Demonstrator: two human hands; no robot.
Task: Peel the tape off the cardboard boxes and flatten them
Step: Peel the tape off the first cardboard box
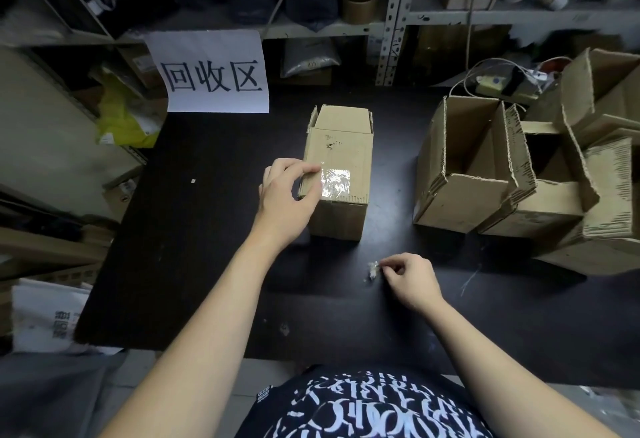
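Cardboard box (337,167) at twelve o'clock on the black table (207,230), closed end toward the person, far flaps standing loose. Carries a shiny patch of tape (335,183) across the near top edge, not lifted as far as shows. Left hand (287,192) at the box's eight o'clock corner, fingers curled over the edge and gripping it, fingertips just beside the tape patch. Right hand (410,280) at five o'clock of the box, low over the table, pinching a small crumpled scrap of tape (373,269) between thumb and fingers. Judging by that scrap, one strip likely off, with at least one patch left to peel. Box not flattened. At three o'clock, a cluster of open boxes (485,174), flaps up, leaning on one another, none flat; cannot tell whether tape remains on them. Early in the job, by the look of it: peeling under way on one box, all the folding ahead.
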